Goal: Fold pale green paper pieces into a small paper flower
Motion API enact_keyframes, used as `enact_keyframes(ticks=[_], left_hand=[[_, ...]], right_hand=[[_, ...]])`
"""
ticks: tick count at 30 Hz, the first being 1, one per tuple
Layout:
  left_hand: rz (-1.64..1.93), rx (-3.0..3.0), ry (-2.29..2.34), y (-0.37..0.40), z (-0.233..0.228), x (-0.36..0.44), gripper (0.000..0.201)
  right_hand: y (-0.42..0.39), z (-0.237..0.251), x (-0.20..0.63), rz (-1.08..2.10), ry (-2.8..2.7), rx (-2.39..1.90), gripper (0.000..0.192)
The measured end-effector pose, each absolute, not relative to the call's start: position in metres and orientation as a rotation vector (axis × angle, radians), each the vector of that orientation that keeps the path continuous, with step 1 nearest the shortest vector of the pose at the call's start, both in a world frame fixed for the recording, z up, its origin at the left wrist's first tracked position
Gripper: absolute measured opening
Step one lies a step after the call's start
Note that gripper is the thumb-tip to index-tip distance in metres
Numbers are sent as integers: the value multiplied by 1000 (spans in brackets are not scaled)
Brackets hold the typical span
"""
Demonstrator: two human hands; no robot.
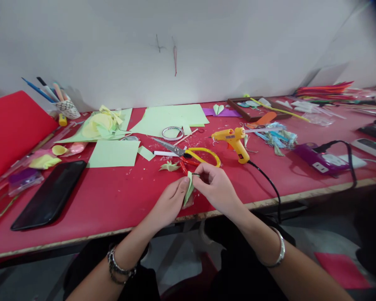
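Observation:
Near the table's front edge, my left hand grips a small folded piece of light green paper between thumb and fingers. My right hand is closed in a pinch beside the paper's upper end. A short thin dark strand shows at its fingertips; its kind is too small to tell. Just beyond both hands lie scissors with one yellow and one red handle, blades pointing left. A small folded green paper shape rests left of the scissors.
A yellow glue gun lies right of the scissors, its cord running over the front edge. Green paper sheets, a roll of tape and a black phone are to the left. A purple power strip sits at right.

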State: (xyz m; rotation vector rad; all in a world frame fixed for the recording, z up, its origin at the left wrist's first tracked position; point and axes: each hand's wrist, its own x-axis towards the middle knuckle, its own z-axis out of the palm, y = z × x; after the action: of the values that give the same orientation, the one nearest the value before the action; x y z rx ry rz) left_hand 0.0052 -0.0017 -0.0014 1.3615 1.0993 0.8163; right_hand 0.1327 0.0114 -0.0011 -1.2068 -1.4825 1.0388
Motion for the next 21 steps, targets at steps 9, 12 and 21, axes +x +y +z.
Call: enact_keyframes(ticks=[9, 12, 21], left_hand=[[825, 1433, 1030, -1, -2, 5, 37], [823, 1456, 1014, 0, -3, 5, 36], [772, 1534, 1062, -1, 2, 6, 40]], right_hand=[[11, -2, 132, 1111, -1439, -1206, 14], [11, -1, 131, 1137, -1420, -1219, 14], [11, -2, 132, 1029, -1484, -1249, 14]])
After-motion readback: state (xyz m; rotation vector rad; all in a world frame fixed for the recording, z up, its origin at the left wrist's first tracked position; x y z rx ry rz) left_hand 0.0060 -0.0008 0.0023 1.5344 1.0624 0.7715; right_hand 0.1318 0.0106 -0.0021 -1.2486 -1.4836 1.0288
